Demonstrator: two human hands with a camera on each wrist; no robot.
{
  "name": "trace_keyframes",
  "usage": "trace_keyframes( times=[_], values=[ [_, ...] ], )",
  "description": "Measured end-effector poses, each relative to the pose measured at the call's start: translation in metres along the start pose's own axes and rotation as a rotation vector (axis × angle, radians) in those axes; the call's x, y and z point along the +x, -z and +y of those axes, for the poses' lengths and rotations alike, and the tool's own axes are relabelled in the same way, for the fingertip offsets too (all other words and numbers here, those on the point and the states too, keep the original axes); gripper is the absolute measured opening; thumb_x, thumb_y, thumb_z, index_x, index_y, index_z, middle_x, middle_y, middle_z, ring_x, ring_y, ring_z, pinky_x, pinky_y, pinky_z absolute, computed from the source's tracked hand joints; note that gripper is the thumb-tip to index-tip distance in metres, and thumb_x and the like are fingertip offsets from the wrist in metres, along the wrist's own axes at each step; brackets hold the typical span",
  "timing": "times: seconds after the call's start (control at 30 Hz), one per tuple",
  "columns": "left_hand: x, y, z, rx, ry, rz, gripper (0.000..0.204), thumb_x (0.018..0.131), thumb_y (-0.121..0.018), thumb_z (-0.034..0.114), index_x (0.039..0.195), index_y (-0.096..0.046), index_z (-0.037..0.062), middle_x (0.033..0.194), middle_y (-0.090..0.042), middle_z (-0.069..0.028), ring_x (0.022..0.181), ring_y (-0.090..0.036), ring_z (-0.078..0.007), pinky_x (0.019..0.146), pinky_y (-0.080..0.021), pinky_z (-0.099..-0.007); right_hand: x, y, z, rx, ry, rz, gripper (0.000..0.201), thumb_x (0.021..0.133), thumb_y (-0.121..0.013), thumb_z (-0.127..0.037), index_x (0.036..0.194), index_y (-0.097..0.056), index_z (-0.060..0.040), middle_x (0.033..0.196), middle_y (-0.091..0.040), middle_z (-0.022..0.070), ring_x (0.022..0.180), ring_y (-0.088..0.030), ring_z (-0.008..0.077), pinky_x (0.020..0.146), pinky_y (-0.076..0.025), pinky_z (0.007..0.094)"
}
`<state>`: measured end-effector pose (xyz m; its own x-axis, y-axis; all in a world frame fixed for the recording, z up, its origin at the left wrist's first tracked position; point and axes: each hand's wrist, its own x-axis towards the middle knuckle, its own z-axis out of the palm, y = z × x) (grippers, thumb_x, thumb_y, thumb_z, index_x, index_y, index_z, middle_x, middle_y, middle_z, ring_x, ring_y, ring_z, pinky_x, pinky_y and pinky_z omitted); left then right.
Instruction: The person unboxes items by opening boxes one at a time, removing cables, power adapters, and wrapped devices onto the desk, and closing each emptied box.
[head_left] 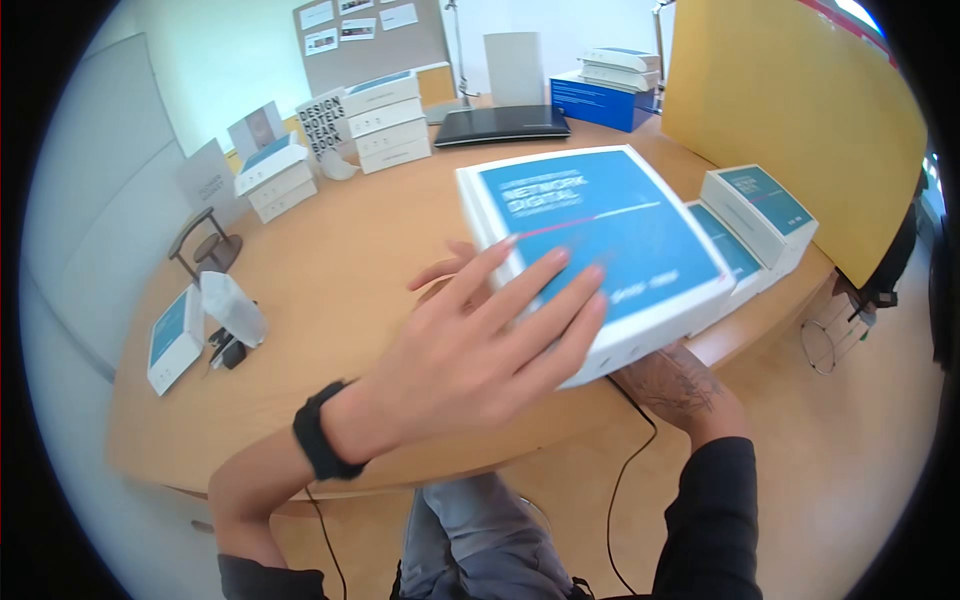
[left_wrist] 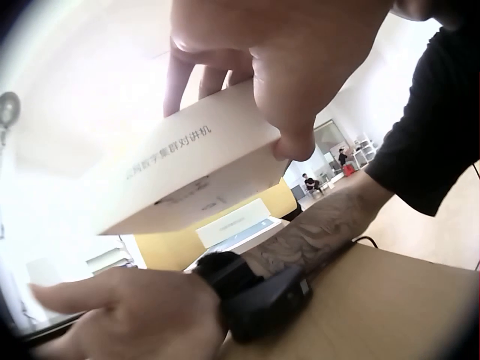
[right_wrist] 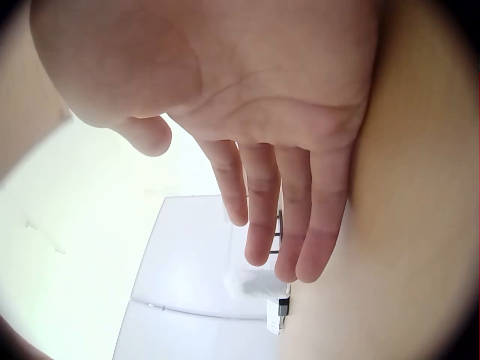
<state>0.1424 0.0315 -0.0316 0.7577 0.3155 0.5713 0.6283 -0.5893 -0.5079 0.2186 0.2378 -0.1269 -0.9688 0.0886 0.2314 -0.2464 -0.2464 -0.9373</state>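
A white box with a blue top label (head_left: 620, 220) is held tilted above the table, at centre right in the head view. My left hand (head_left: 470, 340) grips its near left side, fingers over the top; the left wrist view shows the thumb of that hand (left_wrist: 277, 52) against the side of the box (left_wrist: 187, 165). My right forearm passes beneath the box, and fingers of my right hand (head_left: 447, 268) show left of it. In the right wrist view the right hand (right_wrist: 247, 127) has extended fingers and holds nothing.
Boxes (head_left: 760, 205) are stacked at the table's right edge by a yellow panel (head_left: 790, 120). More box stacks (head_left: 388, 125), a black laptop (head_left: 503, 125) and a blue box (head_left: 603, 103) stand behind. At left are a small stand (head_left: 215, 245), a box (head_left: 175, 340) and a white bag (head_left: 232, 308).
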Motion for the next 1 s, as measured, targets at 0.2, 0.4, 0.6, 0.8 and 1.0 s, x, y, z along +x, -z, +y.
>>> trace_keyframes(
  times=[0.2,0.4,0.6,0.8,1.0],
  values=[
    [-0.1,0.059,0.01,0.138,0.154,-0.275,0.035,0.09,-0.062,0.017,0.124,-0.065,0.0124,0.136,-0.059,-0.0038,0.125,-0.057,-0.0261,0.108,-0.043,-0.05,-0.012,0.01,0.002,0.379,0.098,-0.022,0.059,0.1,-0.056,-0.044,0.134,-0.05,0.0035,0.128,-0.059,0.018,0.116,-0.058,0.0231,0.1,-0.047,0.0354],
    [-0.16,0.073,0.019,0.07,0.427,-0.466,0.051,0.087,-0.063,0.021,0.136,-0.057,0.0123,0.144,-0.053,-0.0067,0.134,-0.049,-0.0255,0.111,-0.038,-0.0504,-0.005,-0.022,0.008,-0.074,-0.026,0.374,0.056,0.098,-0.061,-0.04,0.137,-0.05,-0.0006,0.124,-0.063,0.0112,0.111,-0.063,0.019,0.093,-0.053,0.034],
    [-0.153,0.084,0.029,-0.084,0.512,-0.493,0.066,0.074,-0.074,0.028,0.133,-0.056,0.0057,0.141,-0.054,-0.0118,0.131,-0.052,-0.0299,0.108,-0.043,-0.0465,-0.001,-0.038,0.003,-0.283,-0.209,0.437,0.049,0.095,-0.068,-0.029,0.131,-0.054,0.0012,0.109,-0.067,0.0076,0.093,-0.064,0.0097,0.079,-0.054,0.0253],
    [-0.163,0.089,0.03,-0.202,0.535,-0.272,0.043,0.073,-0.07,0.019,0.113,-0.067,0.0026,0.117,-0.069,-0.0138,0.109,-0.066,-0.0322,0.094,-0.052,-0.0425,-0.002,-0.031,0.008,-0.314,-0.234,0.494,0.053,0.101,-0.054,-0.042,0.131,-0.054,0.0014,0.111,-0.068,0.0085,0.095,-0.065,0.0105,0.083,-0.055,0.029],
    [-0.116,0.109,-0.014,-0.121,0.803,0.081,0.016,0.084,-0.071,0.014,0.096,-0.069,0.0031,0.081,-0.069,-0.009,0.071,-0.065,-0.0252,0.061,-0.047,-0.0351,-0.004,-0.039,0.002,-0.025,-0.204,0.474,0.06,0.104,-0.038,-0.052,0.137,-0.05,-0.0027,0.123,-0.064,0.0062,0.101,-0.065,0.0132,0.081,-0.057,0.0294]
  ],
)
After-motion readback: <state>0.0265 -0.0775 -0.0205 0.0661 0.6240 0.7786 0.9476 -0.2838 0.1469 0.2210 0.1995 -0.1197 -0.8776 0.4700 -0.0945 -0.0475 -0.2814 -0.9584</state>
